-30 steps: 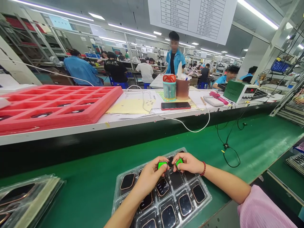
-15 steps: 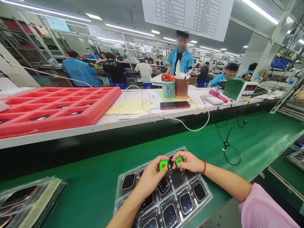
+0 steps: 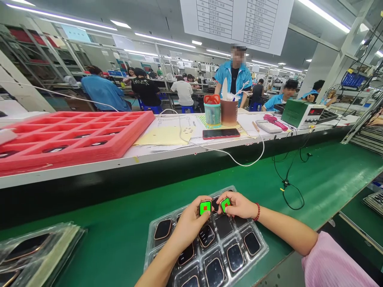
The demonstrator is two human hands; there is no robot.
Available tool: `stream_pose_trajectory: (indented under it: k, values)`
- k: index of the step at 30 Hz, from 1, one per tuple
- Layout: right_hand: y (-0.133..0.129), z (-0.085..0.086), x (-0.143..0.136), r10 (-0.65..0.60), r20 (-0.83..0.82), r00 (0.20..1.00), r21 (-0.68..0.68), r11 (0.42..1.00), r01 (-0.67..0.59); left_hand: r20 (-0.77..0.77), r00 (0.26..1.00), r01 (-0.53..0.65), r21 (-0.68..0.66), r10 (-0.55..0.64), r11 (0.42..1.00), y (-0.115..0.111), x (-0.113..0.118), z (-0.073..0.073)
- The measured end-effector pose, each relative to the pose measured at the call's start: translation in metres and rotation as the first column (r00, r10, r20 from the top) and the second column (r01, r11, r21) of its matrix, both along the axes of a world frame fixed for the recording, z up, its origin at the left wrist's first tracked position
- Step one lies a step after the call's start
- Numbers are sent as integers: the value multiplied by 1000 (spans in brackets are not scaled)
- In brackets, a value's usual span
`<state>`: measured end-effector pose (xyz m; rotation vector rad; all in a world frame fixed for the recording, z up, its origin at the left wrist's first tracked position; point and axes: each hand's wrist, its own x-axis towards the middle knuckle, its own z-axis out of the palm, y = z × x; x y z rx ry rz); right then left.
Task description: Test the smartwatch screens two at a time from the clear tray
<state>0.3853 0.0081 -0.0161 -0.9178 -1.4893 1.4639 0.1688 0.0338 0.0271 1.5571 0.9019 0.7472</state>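
My left hand (image 3: 191, 219) is closed on a smartwatch (image 3: 205, 207) without a strap, its screen lit green with a red square in the middle. A second strapless smartwatch (image 3: 225, 204), showing the same green and red picture, is pinched in my right hand (image 3: 237, 205), which has a red bead bracelet at the wrist. Both are held side by side above a clear plastic tray (image 3: 220, 241). Several dark-screened watches, such as this one (image 3: 235, 257), lie in its compartments; another watch (image 3: 206, 235) shows small white text. My left forearm hides part of the tray.
More trays of watches (image 3: 26, 249) are stacked at the left on the green bench (image 3: 110, 239). Along the white shelf (image 3: 167, 149) stand a red foam tray (image 3: 119, 139), a phone (image 3: 221, 133), two cups and a green power unit (image 3: 302, 113). Cables (image 3: 286, 182) trail at right. Co-workers are beyond.
Both hands keep hold of the two watches, almost unmoved over the tray. The view has shifted slightly. Beyond the shelf, the standing person in blue has moved a little to the right.
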Motion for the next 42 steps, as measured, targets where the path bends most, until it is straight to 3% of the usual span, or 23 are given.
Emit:
stream_pose_trajectory:
  k: [11, 15, 23, 42]
  values:
    - [-2, 3, 2, 10, 14, 1000, 0, 1000, -10, 13, 1000, -10, 10, 10, 1000, -1, 0, 1]
    - [-5, 7, 2, 9, -20, 1000, -8, 1000, -10, 64, 998, -17, -54, 21, 998, -1, 1, 0]
    - [-9, 13, 8, -6, -49, 999, -12, 1000, 5, 182, 983, 6, -118, 16, 993, -1, 3, -14]
    - [-10, 14, 5, 34, -7, 999, 14, 999, -34, 15, 1000, -22, -42, 23, 999, -4, 0, -9]
